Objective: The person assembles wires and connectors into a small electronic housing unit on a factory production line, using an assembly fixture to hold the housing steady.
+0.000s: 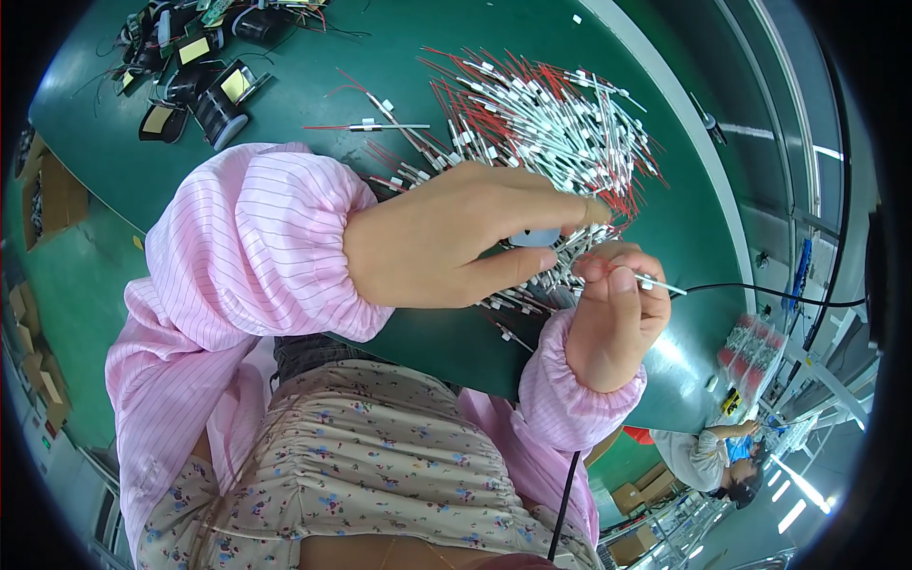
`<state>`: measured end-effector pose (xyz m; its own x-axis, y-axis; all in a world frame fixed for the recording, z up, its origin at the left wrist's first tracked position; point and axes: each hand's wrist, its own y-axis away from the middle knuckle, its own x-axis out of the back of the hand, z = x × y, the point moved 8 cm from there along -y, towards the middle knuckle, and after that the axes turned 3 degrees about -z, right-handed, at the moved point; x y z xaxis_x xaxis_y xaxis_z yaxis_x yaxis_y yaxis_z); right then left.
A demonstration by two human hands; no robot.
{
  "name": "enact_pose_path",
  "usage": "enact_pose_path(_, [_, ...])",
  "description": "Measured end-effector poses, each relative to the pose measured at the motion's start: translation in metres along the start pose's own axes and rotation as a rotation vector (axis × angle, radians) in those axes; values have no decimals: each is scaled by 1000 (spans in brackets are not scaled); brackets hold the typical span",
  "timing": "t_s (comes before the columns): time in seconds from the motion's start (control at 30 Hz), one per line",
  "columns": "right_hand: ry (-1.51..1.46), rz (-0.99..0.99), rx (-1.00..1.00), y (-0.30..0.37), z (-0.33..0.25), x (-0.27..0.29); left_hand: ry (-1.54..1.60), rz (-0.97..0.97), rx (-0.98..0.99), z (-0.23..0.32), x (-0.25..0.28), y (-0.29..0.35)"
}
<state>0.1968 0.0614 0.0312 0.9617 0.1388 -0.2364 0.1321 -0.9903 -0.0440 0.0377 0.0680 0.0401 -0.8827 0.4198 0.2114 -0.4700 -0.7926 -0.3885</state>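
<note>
My right hand pinches a thin wire lead between thumb and fingers, its pale end sticking out to the right. My left hand reaches over the near part of a heap, thumb and index finger stretched out and apart. A grey-blue rounded thing shows between them, mostly covered, and I cannot make out its kind. The other left fingers are largely hidden. Beyond both hands spreads the heap of wire leads with red ends, white sleeves and small white tags. One lead lies apart on its left.
On the green table, black cylindrical parts with yellow labels are piled far left. A black cable runs right from behind my right hand. Bundled leads lie at the right. Cartons stand left; another person is lower right.
</note>
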Motion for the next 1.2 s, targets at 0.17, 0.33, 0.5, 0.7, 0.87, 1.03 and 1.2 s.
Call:
enact_pose_path(0.17, [-218, -24, -77, 2, 8, -8, 53, -17, 84, -3, -12, 3])
enact_pose_path(0.33, [-10, -6, 13, 7, -2, -13, 40, -87, 65, 0, -17, 0])
enact_pose_path(0.5, [224, 6, 125, 11, -14, -14, 62, -128, 51, -1, -21, -2])
enact_pose_path(0.7, [370, -18, 206, 11, -23, -16, 139, -163, 55, -2, -23, -2])
enact_pose_path(0.87, [386, -6, 191, 12, -22, -15, 23, -152, -16, -2, -24, -1])
enact_pose_path(1.03, [489, -33, 246, 12, -25, -20, -81, -150, -59, 1, -23, -1])
enact_pose_path(1.2, [559, -37, 298, 12, -30, -24, -71, -187, -31, -1, -25, -1])
